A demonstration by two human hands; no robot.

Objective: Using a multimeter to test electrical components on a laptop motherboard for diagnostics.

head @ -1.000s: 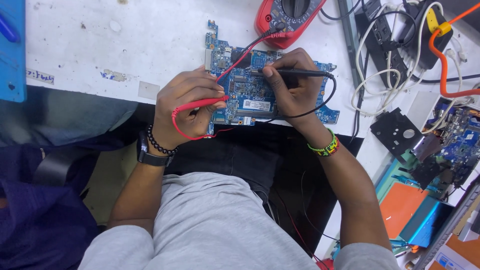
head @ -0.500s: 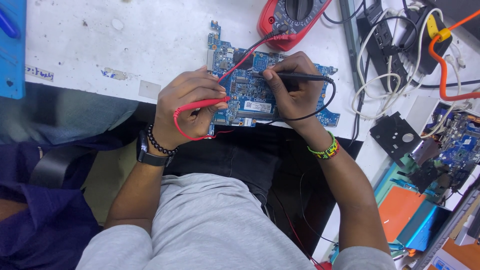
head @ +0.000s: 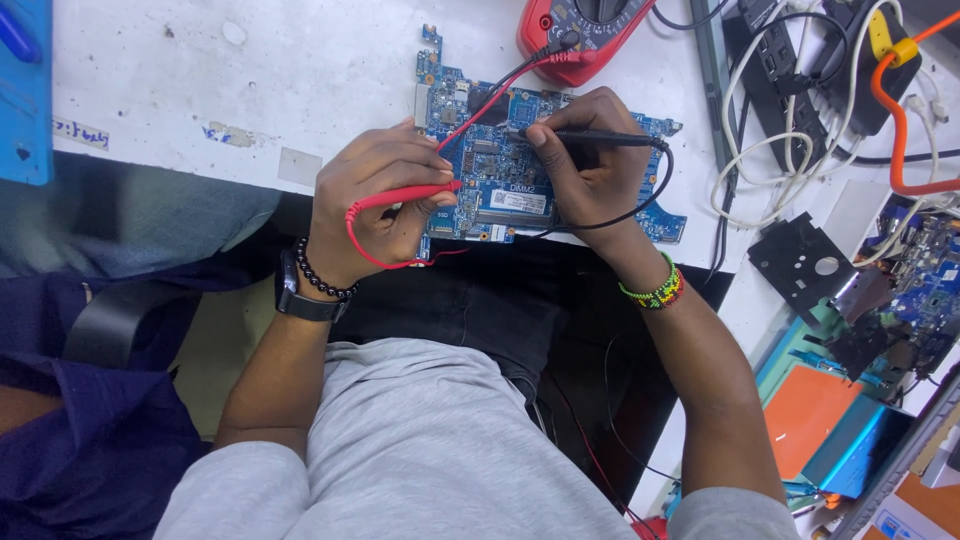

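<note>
A blue circuit board (head: 500, 165) lies at the near edge of the white table (head: 250, 90). My left hand (head: 375, 205) grips a red test probe (head: 400, 197) whose tip touches the board's left part. My right hand (head: 585, 160) pinches a black test probe (head: 600, 138), its tip pressed on the board's upper middle. Red and black leads run from both probes up to a red multimeter (head: 580, 30) at the table's far edge.
A blue mat (head: 25, 90) lies at far left. Black power strips with white and orange cables (head: 880, 70) sit at right. A black metal bracket (head: 810, 265), another circuit board (head: 925, 290) and orange and blue parts (head: 830, 430) lie lower right.
Both hands hold their probes on the board as before; the view has shifted only slightly.
</note>
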